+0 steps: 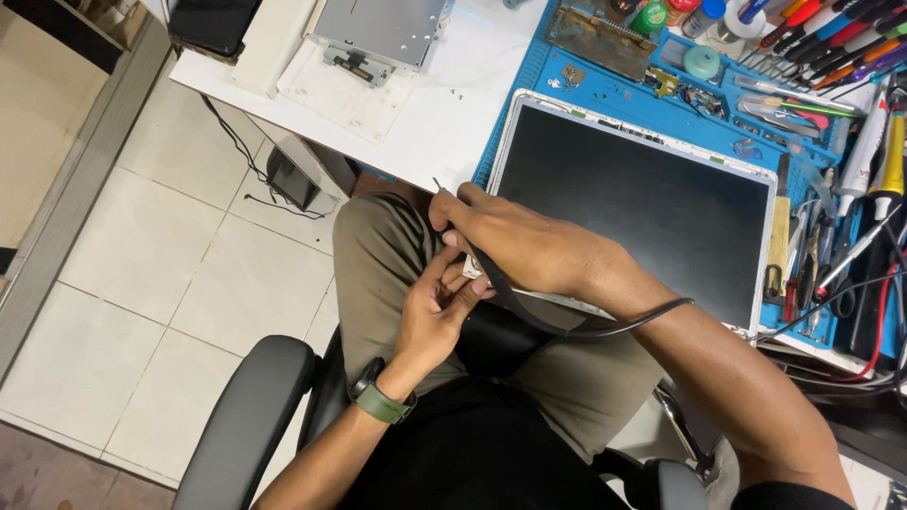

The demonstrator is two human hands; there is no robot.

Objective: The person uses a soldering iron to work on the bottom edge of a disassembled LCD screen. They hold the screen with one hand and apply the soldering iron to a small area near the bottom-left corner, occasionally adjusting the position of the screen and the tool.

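Observation:
A laptop screen panel [642, 198] with a dark display and white frame lies on a blue work mat, one corner overhanging my lap. My right hand [510, 241] grips a thin black corded tool [450, 212] whose metal tip points up past the panel's near corner; its black cable [586, 331] loops across my forearm. My left hand [436, 307], with a green-strapped watch on the wrist, presses its fingers against the underside of that same corner, just below my right hand. The corner itself is mostly hidden by both hands.
The blue mat [605, 90] carries screws, small parts and a row of screwdrivers and pens [831, 47]. Pliers and tweezers [803, 255] lie to the right of the panel. A metal drive part [378, 33] sits on the white table. Tiled floor and a chair armrest [246, 416] are at the left.

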